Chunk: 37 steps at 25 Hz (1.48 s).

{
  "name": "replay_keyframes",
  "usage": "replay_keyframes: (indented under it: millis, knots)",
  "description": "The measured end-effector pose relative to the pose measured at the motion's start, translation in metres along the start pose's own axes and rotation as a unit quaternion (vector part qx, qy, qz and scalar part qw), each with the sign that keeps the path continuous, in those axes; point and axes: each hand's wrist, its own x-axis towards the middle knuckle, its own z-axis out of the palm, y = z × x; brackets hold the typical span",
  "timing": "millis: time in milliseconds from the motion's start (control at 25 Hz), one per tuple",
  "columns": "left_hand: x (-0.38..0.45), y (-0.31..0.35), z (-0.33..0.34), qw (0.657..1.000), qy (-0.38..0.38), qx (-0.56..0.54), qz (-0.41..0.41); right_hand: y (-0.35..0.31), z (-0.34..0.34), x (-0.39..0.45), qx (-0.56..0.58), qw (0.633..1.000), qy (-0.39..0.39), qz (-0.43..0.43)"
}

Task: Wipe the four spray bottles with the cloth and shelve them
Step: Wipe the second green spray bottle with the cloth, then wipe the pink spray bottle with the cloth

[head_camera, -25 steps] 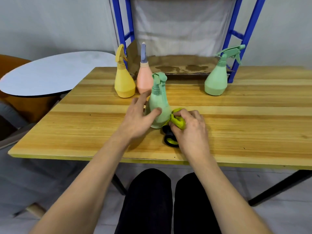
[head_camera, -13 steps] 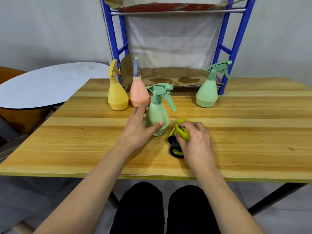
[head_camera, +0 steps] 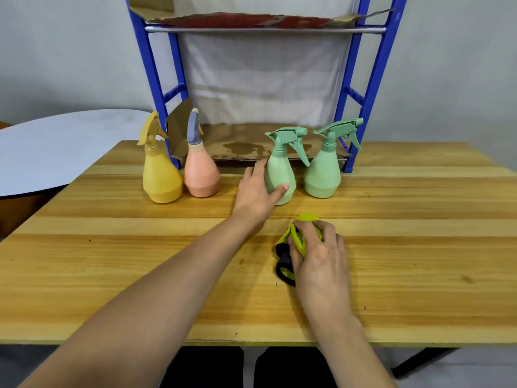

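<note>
My left hand (head_camera: 256, 193) grips a green spray bottle (head_camera: 280, 175) round its body, upright just above or on the wooden table (head_camera: 112, 261), close to the shelf's front edge. A second green bottle (head_camera: 323, 172) stands right beside it. A yellow bottle (head_camera: 161, 175) and a pink bottle (head_camera: 201, 170) with a grey trigger stand to the left. My right hand (head_camera: 319, 254) holds a bunched yellow-green and black cloth (head_camera: 291, 247) against the table, nearer to me.
A blue metal shelf rack (head_camera: 152, 79) stands behind the table; its lower shelf (head_camera: 246, 144) is lined with stained cardboard, and an upper shelf (head_camera: 263, 26) has cardboard too. A round white tabletop (head_camera: 56, 152) sits to the left.
My left hand has carried the green bottle away from me toward the shelf, beside the other green bottle. My right hand stays on the cloth. The camera has tilted upward.
</note>
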Motion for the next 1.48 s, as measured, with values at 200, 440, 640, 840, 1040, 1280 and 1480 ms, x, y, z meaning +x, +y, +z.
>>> replay_keyframes:
  millis: [200,440,640,840,1040,1280,1480]
  knots:
    - [0.018,0.009,0.015,1.0,0.009,0.007,-0.013,-0.001,0.001,0.001,0.009,1.0,-0.008,-0.002]
    - [0.003,0.006,-0.022,1.0,0.001,0.018,0.008,-0.001,0.002,0.007,0.005,1.0,-0.01,-0.012]
    - [-0.017,0.003,-0.088,0.976,0.144,0.117,0.113,-0.016,0.023,0.023,0.001,1.0,-0.018,-0.014]
    - [-0.002,0.0,-0.135,0.932,0.295,0.152,0.147,-0.039,0.038,0.027,-0.008,0.999,-0.034,-0.031]
    - [0.014,-0.004,-0.137,0.973,0.211,0.078,0.051,-0.043,0.04,0.028,0.007,0.999,-0.037,-0.027]
    - [0.022,-0.025,-0.131,0.981,0.19,-0.013,-0.034,-0.039,0.035,0.029,0.046,0.997,-0.066,-0.005]
    - [0.009,-0.02,-0.139,0.988,0.155,0.003,-0.016,-0.04,0.035,0.028,0.052,0.996,-0.066,-0.003]
